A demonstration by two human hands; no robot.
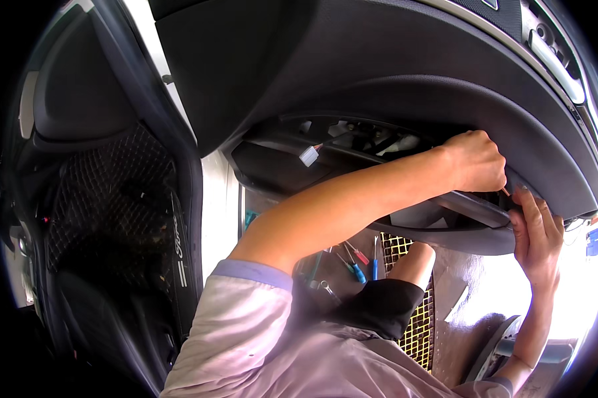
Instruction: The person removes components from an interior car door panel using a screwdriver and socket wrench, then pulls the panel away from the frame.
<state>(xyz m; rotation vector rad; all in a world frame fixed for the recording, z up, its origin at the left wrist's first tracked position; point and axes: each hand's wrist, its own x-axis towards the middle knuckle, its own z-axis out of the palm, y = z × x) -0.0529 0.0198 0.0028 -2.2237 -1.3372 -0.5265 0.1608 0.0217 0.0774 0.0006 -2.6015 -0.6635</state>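
Observation:
My left hand (475,162) is closed in a fist at the right end of the opening in a black car door panel (418,99). A thin reddish piece (506,191) shows just below the fist; what the fingers grip is mostly hidden. Just to its right, my right hand (538,229) rests its outstretched fingers against the panel's lower right end, thumb apart. Left of my left forearm, a light grey wire connector (309,156) hangs out of the opening on short wires. Inside the dark opening, parts of the door's inner works show.
Screwdrivers with blue (358,272) and red (360,257) handles lie on the floor beneath my left arm, near a wrench (327,290). A yellow grating strip (418,338) runs beside my knee. A car seat (107,312) and a quilted floor mat (117,186) are at left.

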